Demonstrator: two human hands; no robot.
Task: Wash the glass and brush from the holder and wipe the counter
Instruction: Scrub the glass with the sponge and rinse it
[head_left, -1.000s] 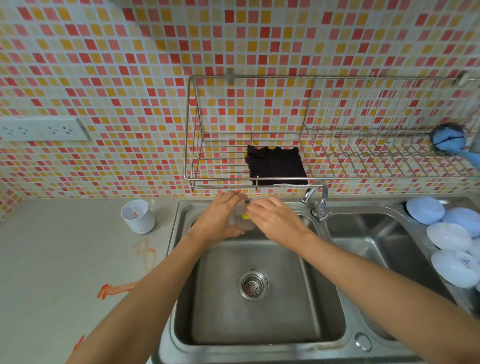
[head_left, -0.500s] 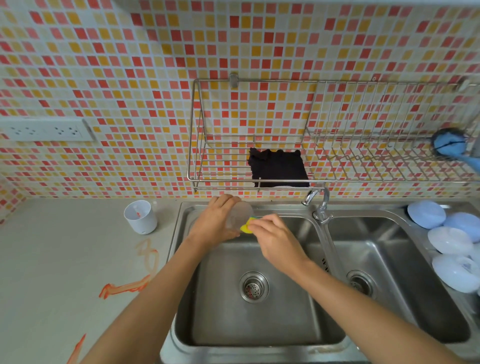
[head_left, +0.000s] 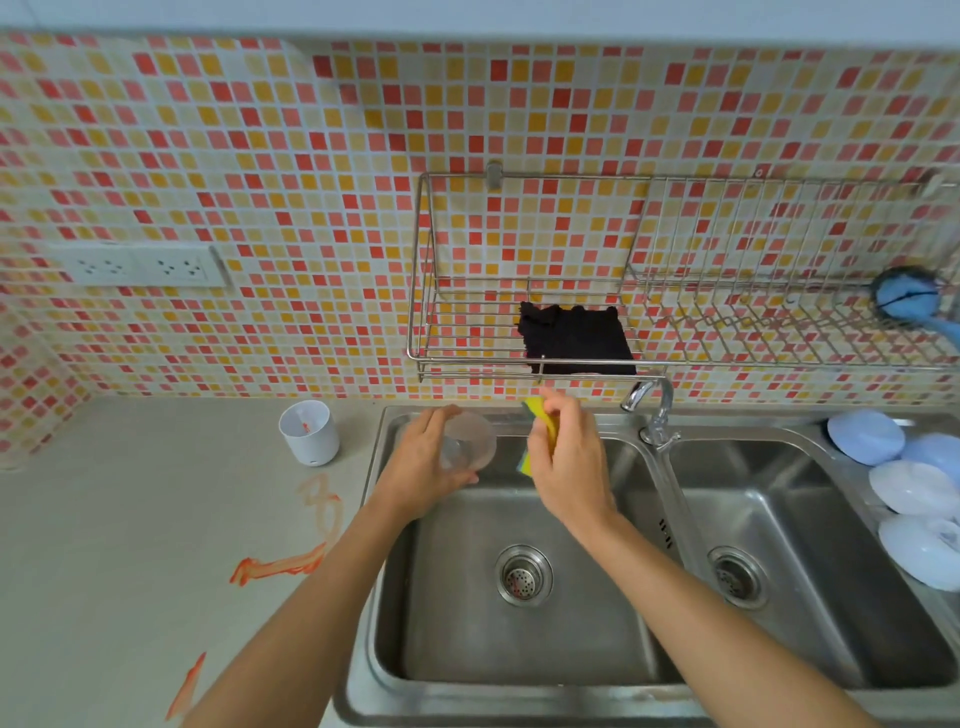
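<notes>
Over the back of the left sink basin (head_left: 519, 649), my left hand (head_left: 423, 467) grips a clear glass (head_left: 470, 441) tilted with its mouth toward the right. My right hand (head_left: 569, 462) holds a yellow sponge (head_left: 540, 426) just right of the glass, apart from it. A white holder cup (head_left: 309, 431) stands on the grey counter (head_left: 130, 545) left of the sink. Orange-red smears (head_left: 280, 566) mark the counter. No brush is plainly visible.
A tap (head_left: 654, 410) stands between the two basins. A wire rack (head_left: 675, 358) on the tiled wall holds a black cloth (head_left: 576, 338) and a blue scrubber (head_left: 906, 299). Pale blue plates (head_left: 914, 488) lie by the right basin (head_left: 805, 571). A socket strip (head_left: 140, 266) sits on the left wall.
My right hand has pulled the yellow sponge out of the glass and lifted it to the right. My left hand still holds the glass, its mouth now uncovered.
</notes>
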